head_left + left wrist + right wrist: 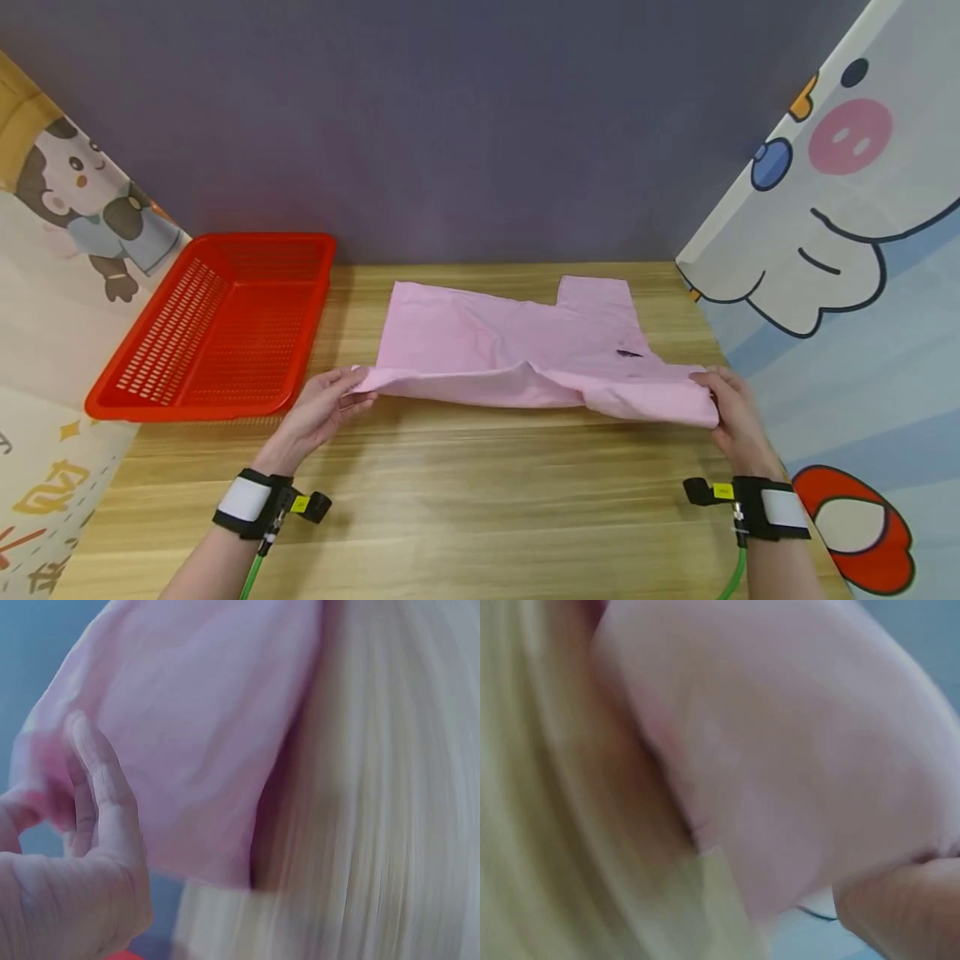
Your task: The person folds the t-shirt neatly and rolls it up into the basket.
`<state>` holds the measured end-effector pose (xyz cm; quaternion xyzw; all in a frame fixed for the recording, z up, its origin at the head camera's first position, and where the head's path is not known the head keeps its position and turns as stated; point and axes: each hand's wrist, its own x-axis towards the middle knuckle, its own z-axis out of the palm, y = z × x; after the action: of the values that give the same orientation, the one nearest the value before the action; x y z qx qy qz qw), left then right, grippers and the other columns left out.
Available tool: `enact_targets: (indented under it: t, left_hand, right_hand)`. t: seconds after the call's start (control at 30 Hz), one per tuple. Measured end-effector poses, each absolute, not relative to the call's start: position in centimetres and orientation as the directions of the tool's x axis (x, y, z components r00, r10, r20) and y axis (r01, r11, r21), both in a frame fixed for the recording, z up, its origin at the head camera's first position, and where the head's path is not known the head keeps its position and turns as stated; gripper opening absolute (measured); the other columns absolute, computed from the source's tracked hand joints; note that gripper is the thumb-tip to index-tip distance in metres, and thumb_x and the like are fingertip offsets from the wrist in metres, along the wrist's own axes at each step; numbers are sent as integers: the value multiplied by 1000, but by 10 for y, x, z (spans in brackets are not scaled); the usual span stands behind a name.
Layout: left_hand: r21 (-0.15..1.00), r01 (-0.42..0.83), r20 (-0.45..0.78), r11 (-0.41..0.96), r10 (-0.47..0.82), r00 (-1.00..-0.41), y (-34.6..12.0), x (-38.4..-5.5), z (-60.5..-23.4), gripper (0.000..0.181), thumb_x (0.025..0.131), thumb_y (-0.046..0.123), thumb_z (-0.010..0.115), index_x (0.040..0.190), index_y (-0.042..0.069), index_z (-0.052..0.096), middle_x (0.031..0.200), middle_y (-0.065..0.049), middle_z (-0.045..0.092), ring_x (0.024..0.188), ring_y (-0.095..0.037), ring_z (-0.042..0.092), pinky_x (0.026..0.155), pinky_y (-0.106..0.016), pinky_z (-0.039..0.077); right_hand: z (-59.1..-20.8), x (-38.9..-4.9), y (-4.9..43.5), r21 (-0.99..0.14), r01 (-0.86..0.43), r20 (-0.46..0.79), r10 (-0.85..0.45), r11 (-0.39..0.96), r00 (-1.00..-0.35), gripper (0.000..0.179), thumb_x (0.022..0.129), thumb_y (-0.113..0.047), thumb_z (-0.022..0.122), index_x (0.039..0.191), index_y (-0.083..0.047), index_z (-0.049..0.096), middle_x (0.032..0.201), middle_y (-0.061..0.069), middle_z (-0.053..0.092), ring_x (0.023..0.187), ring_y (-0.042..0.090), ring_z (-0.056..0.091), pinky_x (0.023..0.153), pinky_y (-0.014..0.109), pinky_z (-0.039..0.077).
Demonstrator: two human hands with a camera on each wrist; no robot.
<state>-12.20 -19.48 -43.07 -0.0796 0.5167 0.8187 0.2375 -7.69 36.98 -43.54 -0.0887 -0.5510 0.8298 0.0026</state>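
Note:
A pink shirt lies spread sideways on the wooden table, one sleeve pointing to the back and a small dark mark near its right end. Its near edge is lifted off the table and folds over in a loose band. At the left end of that edge, my left hand pinches the cloth between thumb and fingers. My right hand grips the right end of the same edge. Both wrist views show the pink fabric hanging from the hands; the right wrist view is blurred, and most of that hand is out of it.
To the left, beside my left hand, stands a red plastic basket with slotted sides. A grey wall rises behind the table. Panels printed with cartoons close off the left and right sides.

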Motion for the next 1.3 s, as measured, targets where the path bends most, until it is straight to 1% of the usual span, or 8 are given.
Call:
enact_targets:
  t: [0.1,0.27,0.43,0.57,0.83,1.07,1.2,1.3]
  left_hand:
    - [838,-458,-398,-298,242,-885,-192,-120,-428,7,102,9,55,109,8,56,88,2,69,76,-7,70,75,-19,59]
    - [693,-498,-423,-521,265,-866,-195,-119,-417,20,105,9,42,124,15,44,89,1,65,72,-7,64,70,-16,55]
    - [610,-477,-367,-633,308,-878,-197,-118,-410,20,107,12,40,114,13,58,87,-1,66,72,-9,62,69,-17,55]
    - [677,-457,-335,-577,311,-889,-198,-117,-409,28,106,10,45,102,7,73,87,-2,71,75,-8,67,72,-16,56]
    - [805,-407,-242,-432,386,-890,-210,-116,-410,29,105,7,49,104,9,78,97,-1,78,85,-6,74,81,-19,58]
    - [710,-322,73,-627,519,-852,-220,-111,-387,47,106,0,28,106,0,75,106,-4,74,95,-14,67,87,-22,53]
    - [630,-215,254,-746,460,-851,-215,-106,-354,50,105,2,22,103,-2,72,102,-8,69,96,-20,62,87,-27,48]
    - [575,-92,356,-813,350,-867,-205,-108,-328,52,104,3,19,97,-4,70,93,-12,71,90,-24,64,85,-31,48]
  right_hand:
    - [-423,-76,370,-921,99,-141,86,-376,-986,21,102,-1,50,95,-16,64,84,-6,62,66,7,61,55,19,50]
    - [-404,-74,373,-860,85,-134,61,-503,-989,23,102,-3,52,111,-16,69,102,-1,68,77,14,65,63,25,59]
    - [-394,-74,373,-821,49,-134,108,-568,-985,24,103,-5,51,115,-11,71,117,1,61,89,16,64,72,28,61]
    - [-394,-74,373,-843,59,-151,129,-534,-980,23,102,-5,54,114,-8,73,112,-1,66,85,14,66,70,26,60]
    - [-392,-70,377,-827,63,-125,72,-558,-990,28,103,-2,50,114,-3,75,111,0,75,89,13,69,75,24,60]
    - [-361,-64,369,-778,-256,167,204,-574,-965,29,101,10,44,113,10,70,107,12,71,85,22,66,72,28,61]
    - [-328,-65,362,-628,-468,346,315,-622,-884,21,98,16,42,105,20,62,94,25,67,72,32,66,65,34,62]
    - [-309,-70,360,-550,-573,393,416,-608,-820,15,96,17,44,102,24,56,88,29,64,67,36,65,63,37,62]
